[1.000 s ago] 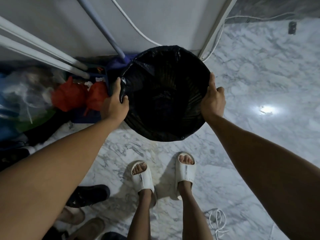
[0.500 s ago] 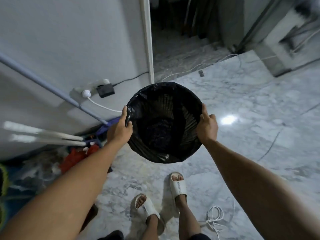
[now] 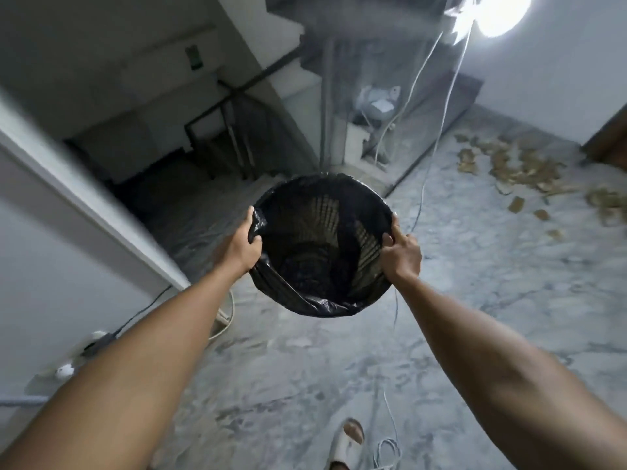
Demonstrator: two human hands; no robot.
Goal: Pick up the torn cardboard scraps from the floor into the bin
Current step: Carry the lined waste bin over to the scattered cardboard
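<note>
I hold a round bin (image 3: 325,300) lined with a black plastic bag in front of me, off the floor. My left hand (image 3: 241,247) grips its left rim and my right hand (image 3: 400,254) grips its right rim. The bin looks empty inside, with woven slats showing through the bag. Several brown torn cardboard scraps (image 3: 522,171) lie scattered on the marble floor at the far right, well away from the bin.
A white wall corner (image 3: 101,212) stands on the left with a plug and cable (image 3: 98,340) at its foot. A dark stairwell (image 3: 210,144) opens ahead. White cables (image 3: 437,130) hang near a glass-sided cabinet. A cable coil (image 3: 386,452) lies beside my sandalled foot (image 3: 347,442).
My view has swung up and right, away from the cluttered corner. The bin stays in both hands and has been carried along; the cardboard scraps have come into view at the right.
</note>
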